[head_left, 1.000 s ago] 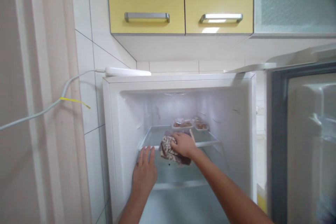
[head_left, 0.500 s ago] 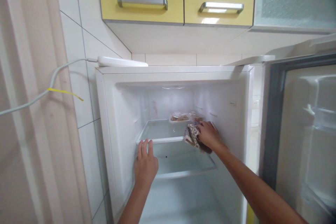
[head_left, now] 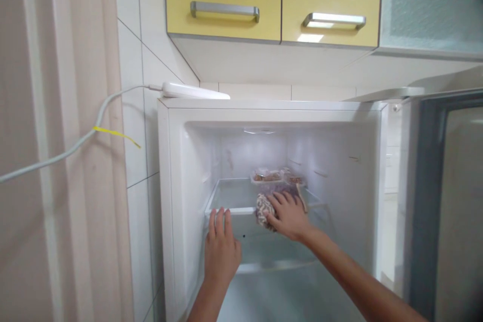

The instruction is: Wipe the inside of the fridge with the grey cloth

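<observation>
2 trays: 2 clear food trays [head_left: 277,177] sit at the back of the upper glass shelf [head_left: 230,196], side by side and touching; each holds brownish food under clear wrap, too small to tell what.
fridge: white fridge [head_left: 173,171] stands open, its door [head_left: 441,201] swung to the right; a lower glass shelf [head_left: 271,256] lies under the upper one, with only a small dark speck on it.
cloth: a brown and cream patterned cloth [head_left: 264,209], bunched into a wad, lies on the front part of the upper glass shelf, just in front of the trays; most of it is covered by the hand.
right hand: right hand [head_left: 289,214] lies palm down on the cloth, fingers [head_left: 277,201] spread a little and pressing it onto the shelf; the forearm runs down to the lower right.
left hand: left hand [head_left: 222,251] is flat, fingers together and pointing up, fingertips touching the white front edge of the upper glass shelf at its left end; it grasps nothing.
around: yellow cupboards [head_left: 271,0] hang above the fridge; a white cable [head_left: 75,146] runs along the tiled wall to a white plug strip [head_left: 194,91] on the fridge top.
</observation>
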### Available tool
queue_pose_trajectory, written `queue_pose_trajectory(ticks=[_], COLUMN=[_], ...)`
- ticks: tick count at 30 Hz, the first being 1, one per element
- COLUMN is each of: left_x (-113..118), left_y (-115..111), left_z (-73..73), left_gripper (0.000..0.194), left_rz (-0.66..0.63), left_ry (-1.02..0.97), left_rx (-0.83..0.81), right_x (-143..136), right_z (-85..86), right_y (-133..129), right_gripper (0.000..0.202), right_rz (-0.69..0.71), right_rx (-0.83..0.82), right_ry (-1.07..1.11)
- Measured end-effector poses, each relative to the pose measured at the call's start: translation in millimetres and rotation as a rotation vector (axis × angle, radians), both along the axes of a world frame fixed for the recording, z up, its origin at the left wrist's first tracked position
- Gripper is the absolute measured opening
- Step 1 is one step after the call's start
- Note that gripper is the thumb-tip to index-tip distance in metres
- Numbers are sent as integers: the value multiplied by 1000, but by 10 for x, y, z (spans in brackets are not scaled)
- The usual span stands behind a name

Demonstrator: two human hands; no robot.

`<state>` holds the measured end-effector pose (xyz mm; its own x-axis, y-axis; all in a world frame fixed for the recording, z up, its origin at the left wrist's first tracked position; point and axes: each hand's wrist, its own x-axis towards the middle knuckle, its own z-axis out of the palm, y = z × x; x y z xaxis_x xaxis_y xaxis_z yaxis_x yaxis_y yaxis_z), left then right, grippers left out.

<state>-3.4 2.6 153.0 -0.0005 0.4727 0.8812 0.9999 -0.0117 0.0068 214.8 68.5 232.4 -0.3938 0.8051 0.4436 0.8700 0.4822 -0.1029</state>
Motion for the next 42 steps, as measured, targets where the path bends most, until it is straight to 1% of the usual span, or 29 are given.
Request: queue_pose_trajectory(ticks=[3,6,8,12,15,18,21,25,28,31,33,36,39,42], left_x=[-83,-220,-295,-315,-259,-220,-220,-253,-273,-283,-285,-284,-286,-286], left_y=[-5,-4,-6,-13,-6,11,21,35,71,113,128,128,114,97], left_z=[-27,-76,-113,-153,-145,-131,-133,-156,-176,-195,-201,-201,-193,-178], left_gripper=[69,77,80,86,87,88,92,96,95,95,96,99,101,97], left_rz=[-52,-127,-180,-235,-238,-239,-208,-135,-96,-49,-30,-22,-27,-34], left_ry=[-33,-67,-98,-173,-201,-207,-150,-60,-30,30,57,59,34,36], left_rx=[-16,-39,-53,-46,9,58,55,27,48,74,87,86,62,42], right_x=[-484,-866,-1000,-1080,-1161,-1337,-1560,-1817,-1913,-1939,-1942,-1946,-1932,-1873], right_z=[89,212,290,409,467,498,501,492,511,543,552,529,481,446], right_y=[-161,-221,-187,7,189,371,578,925,1185,1371,1438,1458,1402,1285], right_gripper=[74,70,64,60,58,57,58,63,62,60,60,62,63,66], right_rz=[169,290,352,436,440,427,388,311,274,259,259,264,273,293], right_rx=[-39,-61,-80,-177,-246,-268,-275,-295,-307,-308,-305,-296,-280,-268], right_ry=[-26,-57,-89,-131,-154,-167,-157,-139,-139,-143,-142,-128,-104,-93])
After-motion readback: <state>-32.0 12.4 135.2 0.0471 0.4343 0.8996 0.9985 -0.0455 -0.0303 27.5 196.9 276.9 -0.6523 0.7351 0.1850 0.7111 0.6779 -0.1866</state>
